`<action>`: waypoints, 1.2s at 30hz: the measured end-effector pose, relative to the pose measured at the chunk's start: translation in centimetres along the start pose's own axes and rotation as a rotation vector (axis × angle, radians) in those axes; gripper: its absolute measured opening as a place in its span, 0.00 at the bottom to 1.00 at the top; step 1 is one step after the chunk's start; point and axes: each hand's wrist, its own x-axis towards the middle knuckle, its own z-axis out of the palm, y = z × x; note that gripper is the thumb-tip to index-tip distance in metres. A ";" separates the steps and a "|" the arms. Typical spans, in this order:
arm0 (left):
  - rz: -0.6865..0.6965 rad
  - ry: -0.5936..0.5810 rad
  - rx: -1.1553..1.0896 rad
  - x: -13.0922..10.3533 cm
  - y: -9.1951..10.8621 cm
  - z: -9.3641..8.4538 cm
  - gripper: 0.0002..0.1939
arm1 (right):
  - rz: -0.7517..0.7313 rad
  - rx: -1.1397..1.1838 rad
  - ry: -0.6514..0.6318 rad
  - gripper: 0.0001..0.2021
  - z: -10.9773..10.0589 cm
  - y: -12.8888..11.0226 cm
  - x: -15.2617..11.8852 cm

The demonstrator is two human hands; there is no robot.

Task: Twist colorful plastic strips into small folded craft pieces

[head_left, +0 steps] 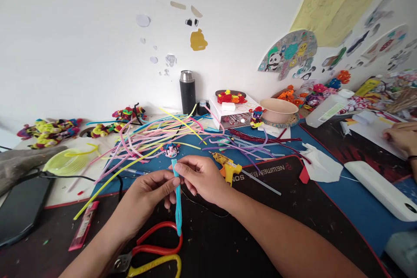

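Note:
A folded blue pipe cleaner [178,208] hangs upright between my two hands, its looped lower end over the scissors. My left hand [159,189] pinches it from the left at mid-height. From the right, my right hand [195,173] pinches it near its top. Just beyond the upper tip sits a small doll head [170,150] with a white face. Below my hands lie scissors [156,249] with one red and one yellow handle. A yellow glue gun [230,168] rests right of my right hand.
Loose pipe cleaners [153,134] spread behind my hands. A black thermos [187,95] and pink bowl [279,110] stand near the wall. A phone [24,208] lies left, a white device [379,189] right. Another person's hand [402,137] is at the far right.

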 end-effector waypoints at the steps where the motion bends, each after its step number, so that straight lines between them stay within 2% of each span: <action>1: 0.016 0.041 -0.031 0.0 -0.1 -0.2 0.17 | 0.010 0.005 0.000 0.22 0.0 -0.1 0.0; 7: 0.136 0.424 -0.346 0.4 1.0 -0.8 0.22 | 0.077 0.021 -0.070 0.29 0.1 -0.1 -0.2; 10: 0.167 0.525 -0.422 0.6 1.8 -0.7 0.25 | 0.103 0.017 -0.116 0.29 0.3 -0.1 -0.3; 13: 0.209 0.575 -0.453 0.7 2.1 -0.5 0.25 | 0.114 -0.005 -0.141 0.29 0.4 -0.2 -0.5; 21: 0.251 0.554 -0.409 0.6 1.4 -0.7 0.24 | 0.113 -0.014 -0.147 0.27 0.4 -0.4 -0.5; 30: 0.235 0.546 -0.375 0.7 1.2 -1.0 0.23 | 0.152 -0.021 -0.175 0.25 0.3 -0.1 -0.3; 36: 0.163 0.399 -0.341 0.5 1.0 -2.8 0.21 | 0.220 -0.076 -0.225 0.26 0.3 -0.5 -0.5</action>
